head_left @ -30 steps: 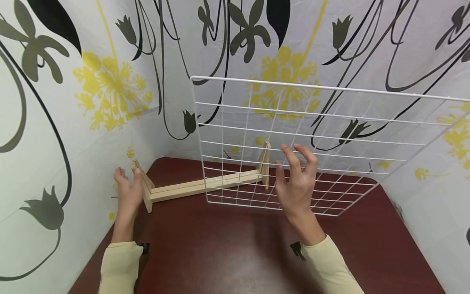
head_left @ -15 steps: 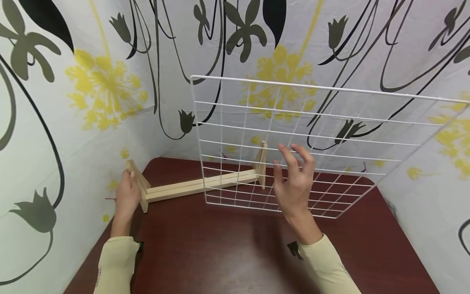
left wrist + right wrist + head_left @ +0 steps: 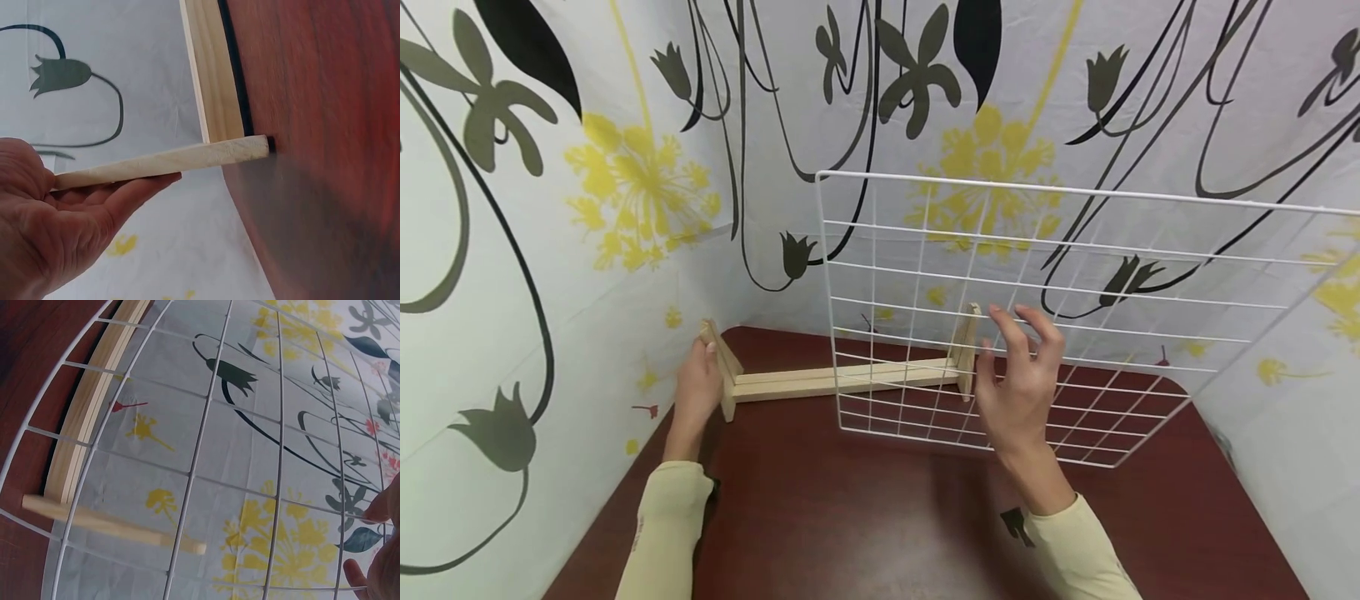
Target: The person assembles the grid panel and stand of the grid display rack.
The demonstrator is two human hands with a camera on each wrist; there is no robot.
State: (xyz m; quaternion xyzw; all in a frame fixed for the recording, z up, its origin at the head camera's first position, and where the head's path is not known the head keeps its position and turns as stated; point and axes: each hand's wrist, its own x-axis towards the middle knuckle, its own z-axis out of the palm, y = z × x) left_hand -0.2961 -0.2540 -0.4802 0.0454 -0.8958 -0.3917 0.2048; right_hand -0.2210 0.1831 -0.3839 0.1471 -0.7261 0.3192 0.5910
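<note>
While the left hand [image 3: 698, 379] pinches the left end of the far stand [image 3: 790, 383], seemingly to steady it, I have the right hand [image 3: 1021, 392] curled on the grid [image 3: 970, 276], tilted nearer right.

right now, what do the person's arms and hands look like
Both sleeves are pale yellow, the left with a faint marking too small to read. Black pieces show by both cuffs. The left hand and right hand are ungloved.
</note>
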